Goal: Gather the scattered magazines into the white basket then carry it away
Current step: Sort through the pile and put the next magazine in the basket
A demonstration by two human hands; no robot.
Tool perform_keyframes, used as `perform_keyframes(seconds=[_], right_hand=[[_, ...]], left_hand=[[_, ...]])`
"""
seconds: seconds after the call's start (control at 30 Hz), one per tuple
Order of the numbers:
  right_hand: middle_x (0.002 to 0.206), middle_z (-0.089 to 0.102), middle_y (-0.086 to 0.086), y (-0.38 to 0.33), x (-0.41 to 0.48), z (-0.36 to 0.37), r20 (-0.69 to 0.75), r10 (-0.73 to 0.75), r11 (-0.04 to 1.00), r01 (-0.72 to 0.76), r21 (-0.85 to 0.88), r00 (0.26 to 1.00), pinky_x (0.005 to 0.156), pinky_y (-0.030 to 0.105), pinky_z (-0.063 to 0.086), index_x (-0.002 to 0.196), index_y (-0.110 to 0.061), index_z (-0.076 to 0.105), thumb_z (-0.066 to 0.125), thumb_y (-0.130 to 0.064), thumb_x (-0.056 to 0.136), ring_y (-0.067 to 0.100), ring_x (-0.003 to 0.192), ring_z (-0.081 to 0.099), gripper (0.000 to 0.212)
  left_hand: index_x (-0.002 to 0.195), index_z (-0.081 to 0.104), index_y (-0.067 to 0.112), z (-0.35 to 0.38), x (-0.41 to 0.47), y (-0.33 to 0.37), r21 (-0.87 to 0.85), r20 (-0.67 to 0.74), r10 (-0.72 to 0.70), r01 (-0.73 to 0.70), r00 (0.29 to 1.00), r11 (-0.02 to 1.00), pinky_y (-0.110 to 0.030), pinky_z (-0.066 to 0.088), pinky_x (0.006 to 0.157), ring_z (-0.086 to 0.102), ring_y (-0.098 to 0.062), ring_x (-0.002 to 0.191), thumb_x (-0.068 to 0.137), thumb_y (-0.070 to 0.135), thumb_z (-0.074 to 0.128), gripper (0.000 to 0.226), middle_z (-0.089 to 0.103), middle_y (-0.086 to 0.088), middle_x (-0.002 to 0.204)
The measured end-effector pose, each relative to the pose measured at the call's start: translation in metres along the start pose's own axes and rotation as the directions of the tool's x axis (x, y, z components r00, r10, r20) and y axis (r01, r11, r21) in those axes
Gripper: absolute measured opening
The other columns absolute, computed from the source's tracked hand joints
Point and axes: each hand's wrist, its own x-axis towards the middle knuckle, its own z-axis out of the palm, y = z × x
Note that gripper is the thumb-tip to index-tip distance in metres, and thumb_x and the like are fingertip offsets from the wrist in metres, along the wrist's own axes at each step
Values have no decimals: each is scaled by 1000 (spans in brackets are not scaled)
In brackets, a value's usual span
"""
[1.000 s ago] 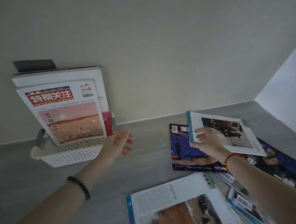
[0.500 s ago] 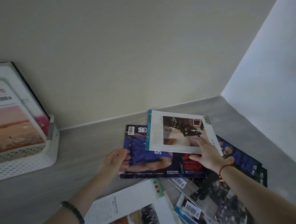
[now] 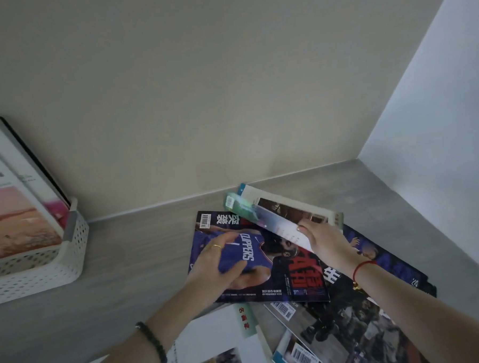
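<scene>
The white perforated basket point(image 3: 43, 272) stands at the left edge with magazines point(image 3: 15, 220) upright in it. Several magazines lie scattered on the grey surface at centre right. My left hand point(image 3: 217, 263) grips the left edge of the blue basketball magazine point(image 3: 287, 265), fingers on its cover. My right hand point(image 3: 324, 240) holds a white-bordered magazine point(image 3: 287, 217) tilted up above the basketball one, with a blurred greenish cover flapping at its left. Darker magazines point(image 3: 375, 260) lie under my right wrist.
A white-covered magazine point(image 3: 213, 343) and barcode-marked ones point(image 3: 303, 353) lie near the bottom edge. The beige wall runs behind, and a pale wall closes the corner on the right. Bare grey surface lies between the basket and the pile.
My view has swung right, pushing the basket to the left edge. My left hand left the basket and took the basketball magazine. My right hand raised the white-bordered magazine.
</scene>
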Motion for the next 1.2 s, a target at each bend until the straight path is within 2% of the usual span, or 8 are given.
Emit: perform_keyframes(seconds=[0.17, 0.3, 0.5, 0.63, 0.73, 0.83, 0.97, 1.2], right_hand=[[97, 70, 4, -58, 6, -52, 112, -331, 917, 347, -198, 937, 65, 35, 53, 112, -20, 54, 42, -28, 94, 23, 79, 66, 23], [62, 70, -1, -105, 5, -97, -265, -583, 812, 555, -179, 768, 79, 35, 52, 76, -17, 71, 69, -26, 75, 20, 61, 64, 9], [146, 32, 13, -141, 11, -119, -621, -69, 960, 221, 170, 781, 109, 56, 8, 134, -24, 39, 77, -31, 66, 28, 138, 24, 78], [155, 7, -1, -176, 11, -103, -188, 295, 527, 4, 850, 937, 112, 47, 15, 142, -37, -4, 83, -35, 54, 16, 140, 11, 124], [149, 31, 6, -207, 15, -82, 163, 109, 118, -175, 977, 981, 109, 53, 26, 143, -34, 1, 80, -36, 54, 24, 135, 31, 118], [124, 62, -2, -240, 23, -68, 140, -154, -55, -150, 987, 978, 91, 39, 49, 126, -22, 45, 83, -35, 51, 17, 113, 58, 85], [99, 62, 22, -298, 39, -62, 43, -93, -18, -45, 999, 995, 47, 18, 47, 114, -2, 56, 63, -8, 76, 10, 50, 51, 39], [85, 63, 1, -410, 81, -74, -225, 129, 303, 177, 936, 966, 61, 25, 44, 108, -5, 60, 58, -8, 86, 12, 69, 55, 22]], left_hand=[[138, 12, 44, -14, 13, 35, 617, 36, 316, -270, 948, 739, -37, 0, 116, 10, -17, 141, 79, 46, 57, 74, 21, 8, 151], [120, 50, 37, -37, 11, 50, 610, -113, 167, -64, 979, 789, -28, 37, 77, 56, -26, 107, 86, 48, 46, 36, 65, -2, 115], [95, 62, 32, -111, -17, 56, 189, -397, 55, 23, 916, 982, -36, 51, 72, 65, -29, 84, 85, 38, 54, 14, 71, -3, 88], [77, 61, 30, -165, -43, 63, -343, -429, -21, -141, 903, 929, -25, 56, 50, 66, -6, 61, 84, 15, 59, 16, 71, 15, 66], [79, 60, 28, -200, -66, 60, -431, -461, -23, -202, 887, 879, -19, 51, 42, 62, -4, 48, 83, 9, 58, 20, 70, 16, 62], [83, 61, 26, -232, -87, 47, -439, -453, -21, -202, 891, 876, -27, 54, 47, 62, -10, 45, 82, 13, 59, 13, 72, 9, 70], [88, 62, 29, -286, -113, 17, -419, -507, -46, -200, 861, 886, -22, 57, 58, 67, -7, 68, 86, 17, 53, 15, 72, 14, 81], [100, 65, 13, -380, -121, -38, -194, -675, -90, -58, 732, 979, -24, 49, 73, 60, -13, 86, 88, 21, 54, 18, 63, 4, 99]])
